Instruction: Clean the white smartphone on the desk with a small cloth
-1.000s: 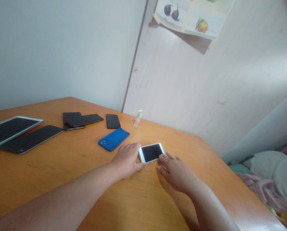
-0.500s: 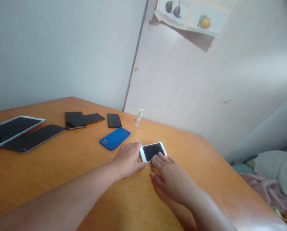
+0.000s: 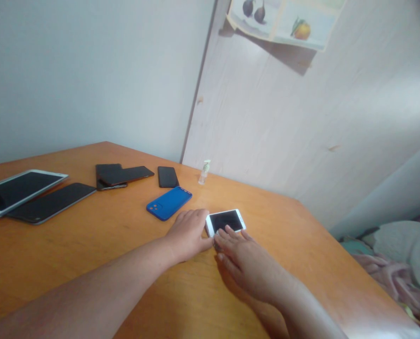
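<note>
A white smartphone [image 3: 226, 220] with a dark screen lies face up on the wooden table [image 3: 181, 287]. My left hand [image 3: 190, 235] grips its left end, thumb on the near side and fingers at the far side. My right hand [image 3: 243, 256] is stretched out flat over the phone's near edge, its fingertips overlapping the lower part of the screen. Something small and dark shows under those fingers, too unclear to name. Just beyond my left hand lies a blue phone case [image 3: 170, 203], its inside facing up.
A black phone [image 3: 168, 177] and a small clear bottle [image 3: 203, 173] stand farther back. Two dark phones [image 3: 128, 175] overlap to the left. At far left a white tablet [image 3: 26, 188] rests partly over a dark device [image 3: 56, 202]. Bedding [image 3: 400, 263] lies beyond the right table edge.
My right hand has slid a little left along the phone's near edge, uncovering more of the screen's right side. My left hand keeps its grip on the phone.
</note>
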Tool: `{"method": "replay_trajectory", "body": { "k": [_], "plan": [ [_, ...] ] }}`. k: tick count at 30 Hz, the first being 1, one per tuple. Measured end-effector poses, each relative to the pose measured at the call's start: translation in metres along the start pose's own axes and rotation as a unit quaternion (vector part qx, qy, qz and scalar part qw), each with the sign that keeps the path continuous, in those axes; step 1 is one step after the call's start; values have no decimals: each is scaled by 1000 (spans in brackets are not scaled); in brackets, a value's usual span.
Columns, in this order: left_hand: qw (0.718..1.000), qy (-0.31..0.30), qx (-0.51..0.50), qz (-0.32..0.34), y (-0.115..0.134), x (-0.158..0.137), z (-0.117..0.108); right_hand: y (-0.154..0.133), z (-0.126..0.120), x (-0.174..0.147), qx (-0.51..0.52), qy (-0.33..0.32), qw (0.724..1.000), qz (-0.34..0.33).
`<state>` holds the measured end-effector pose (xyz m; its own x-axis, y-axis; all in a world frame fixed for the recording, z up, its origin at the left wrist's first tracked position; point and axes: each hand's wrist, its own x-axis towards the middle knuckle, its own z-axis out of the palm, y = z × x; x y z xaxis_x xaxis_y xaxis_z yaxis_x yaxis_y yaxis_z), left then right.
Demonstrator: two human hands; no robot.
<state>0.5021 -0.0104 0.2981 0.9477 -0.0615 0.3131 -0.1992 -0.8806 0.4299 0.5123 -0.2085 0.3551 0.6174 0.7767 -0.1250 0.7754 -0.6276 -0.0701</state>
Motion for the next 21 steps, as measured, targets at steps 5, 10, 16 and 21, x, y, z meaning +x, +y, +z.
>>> {"method": "replay_trajectory", "body": {
  "k": [5, 10, 16, 21],
  "plan": [
    [1000, -2, 1, -3, 2, 1, -2, 31, 4, 7, -26, 15, 989, 147],
    [1000, -10, -1, -10, 2, 0, -2, 20, 11, 10, 1, 39, 994, 103],
    [1000, 2, -1, 1, 0, 0, -1, 17, 13, 12, 15, 26, 998, 51],
    [1000, 6, 1, 4, 0, 0, 0, 35, 16, 17, -15, 51, 985, 162]
  ]
}}
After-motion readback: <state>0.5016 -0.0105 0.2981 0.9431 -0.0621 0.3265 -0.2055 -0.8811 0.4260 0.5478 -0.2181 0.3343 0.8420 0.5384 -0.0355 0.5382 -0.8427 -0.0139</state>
